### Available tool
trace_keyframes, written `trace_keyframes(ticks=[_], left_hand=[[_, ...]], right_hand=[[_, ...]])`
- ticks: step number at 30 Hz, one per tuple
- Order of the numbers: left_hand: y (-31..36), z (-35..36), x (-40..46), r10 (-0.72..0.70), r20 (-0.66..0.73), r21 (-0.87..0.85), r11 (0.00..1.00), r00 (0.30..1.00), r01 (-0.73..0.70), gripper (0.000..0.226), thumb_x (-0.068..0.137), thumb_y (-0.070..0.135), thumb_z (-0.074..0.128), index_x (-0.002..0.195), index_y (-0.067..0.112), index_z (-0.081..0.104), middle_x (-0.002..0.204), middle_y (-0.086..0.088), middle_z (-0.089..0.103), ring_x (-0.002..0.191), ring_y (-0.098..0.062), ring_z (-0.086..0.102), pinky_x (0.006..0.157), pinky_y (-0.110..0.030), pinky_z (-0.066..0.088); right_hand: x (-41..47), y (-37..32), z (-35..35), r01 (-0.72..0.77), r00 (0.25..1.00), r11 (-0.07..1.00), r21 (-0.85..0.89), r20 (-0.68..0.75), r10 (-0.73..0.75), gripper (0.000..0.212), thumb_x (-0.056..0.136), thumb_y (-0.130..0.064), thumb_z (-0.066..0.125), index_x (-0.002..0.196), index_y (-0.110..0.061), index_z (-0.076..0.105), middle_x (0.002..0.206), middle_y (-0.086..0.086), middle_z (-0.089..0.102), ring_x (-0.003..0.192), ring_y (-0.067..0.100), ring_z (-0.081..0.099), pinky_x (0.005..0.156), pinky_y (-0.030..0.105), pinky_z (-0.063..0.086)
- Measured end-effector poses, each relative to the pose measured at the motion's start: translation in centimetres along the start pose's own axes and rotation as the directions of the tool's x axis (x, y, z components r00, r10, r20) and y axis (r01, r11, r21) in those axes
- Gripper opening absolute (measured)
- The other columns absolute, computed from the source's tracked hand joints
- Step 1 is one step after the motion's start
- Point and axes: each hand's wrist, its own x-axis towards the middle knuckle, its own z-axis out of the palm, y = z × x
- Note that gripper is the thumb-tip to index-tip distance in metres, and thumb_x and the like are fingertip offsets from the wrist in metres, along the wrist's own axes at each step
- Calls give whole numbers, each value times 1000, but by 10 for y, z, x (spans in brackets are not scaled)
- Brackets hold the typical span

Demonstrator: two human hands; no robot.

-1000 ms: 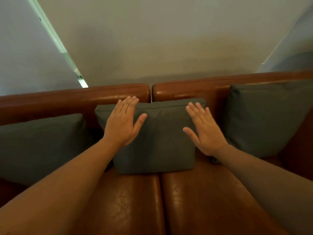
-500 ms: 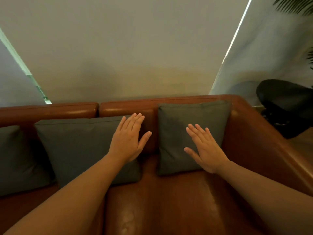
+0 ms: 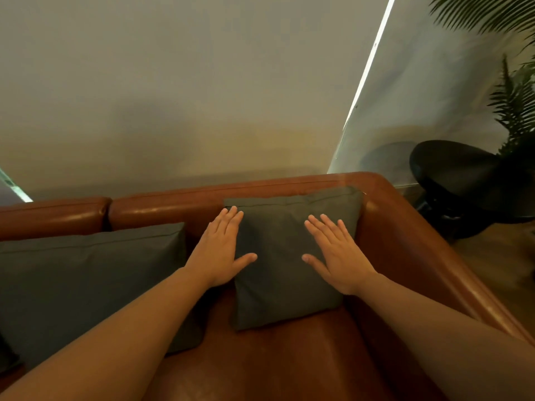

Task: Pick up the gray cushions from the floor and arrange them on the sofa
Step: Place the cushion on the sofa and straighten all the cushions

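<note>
A gray cushion (image 3: 278, 250) stands upright against the backrest at the right end of the brown leather sofa (image 3: 304, 357). My left hand (image 3: 221, 250) lies flat on the cushion's left edge, fingers together and thumb spread. Flat on the cushion's right half is my right hand (image 3: 335, 256), fingers apart. Neither hand grips anything. A second, larger gray cushion (image 3: 86, 279) leans on the backrest to the left, partly behind my left forearm.
The sofa's right armrest (image 3: 428, 264) curves around beside the cushion. Beyond it stand a black round stool (image 3: 463, 175) and a green fern (image 3: 515, 96) on a wooden floor. A pale wall rises behind the sofa.
The view has swung right, from the middle cushion to the right-end one. Both hands moved off the middle cushion and now lie flat on the right-end cushion.
</note>
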Motion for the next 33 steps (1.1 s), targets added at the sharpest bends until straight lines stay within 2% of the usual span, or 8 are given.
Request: trace_keyframes(ticks=[6, 14, 18, 21, 25, 29, 31, 33], left_hand=[[-16, 9, 57, -26, 30, -28, 999, 999, 27, 108, 81, 62, 62, 154, 15, -3, 162, -3, -9, 147, -19, -11, 119, -44, 10], [-39, 55, 88, -271, -78, -427, 878, 959, 214, 140, 62, 46, 87, 151, 23, -18, 158, 0, -25, 144, -12, -15, 111, -32, 7], [-53, 77, 86, -447, 174, -680, 590, 877, 435, 137, 56, 55, 86, 154, 21, -5, 160, -4, 16, 144, -21, 20, 115, -42, 27], [-55, 88, 82, -398, 273, -679, 565, 876, 469, 113, 56, 71, 75, 148, 25, 29, 143, 5, 46, 128, -16, 47, 99, -30, 43], [-52, 94, 78, -417, 272, -724, 506, 867, 470, 111, 53, 74, 73, 146, 26, 34, 136, 6, 54, 121, -13, 53, 95, -28, 46], [-46, 94, 74, -436, 269, -722, 499, 859, 480, 110, 54, 75, 72, 145, 25, 35, 133, 6, 56, 115, -10, 55, 84, -20, 46], [-43, 94, 71, -453, 268, -701, 513, 850, 495, 107, 56, 75, 70, 144, 26, 34, 131, 6, 57, 107, -7, 54, 74, -15, 43], [-42, 94, 68, -467, 273, -685, 520, 841, 510, 104, 59, 75, 69, 144, 27, 35, 128, 6, 57, 102, -7, 54, 72, -15, 43]], right_hand=[[63, 7, 21, 58, 998, 998, 2, 10, -58, 76, 98, -61, 27, 156, -19, 6, 164, -1, 3, 149, 15, -11, 119, 38, -10], [148, -7, 50, 172, 977, 966, 195, 95, -193, 101, 84, -70, 51, 156, -15, 5, 164, 2, 4, 150, 24, 1, 121, 39, 0], [167, -6, 61, 187, 978, 973, 137, 64, -197, 107, 78, -81, 44, 156, -17, 9, 163, 1, 11, 143, 28, 17, 120, 42, 14], [175, 0, 61, 261, 965, 961, 96, 13, -264, 104, 78, -83, 40, 155, -20, 13, 163, 1, 11, 144, 25, 19, 120, 43, 11], [188, 5, 57, 300, 953, 940, 164, -4, -303, 98, 81, -80, 40, 155, -20, 16, 162, 3, 14, 147, 23, 16, 121, 42, 2], [202, -9, 54, 186, 977, 936, 300, 49, -209, 107, 75, -89, 30, 156, -22, 10, 164, 5, 8, 149, 21, 9, 121, 41, 1], [210, -22, 55, 166, 965, 939, 302, 145, -218, 110, 72, -92, 26, 156, -22, 15, 161, 5, 19, 146, 22, 20, 119, 42, 8], [214, -29, 55, 162, 957, 954, 253, 195, -214, 106, 71, -93, 27, 149, -21, 33, 147, 4, 45, 132, 25, 43, 110, 43, 30]])
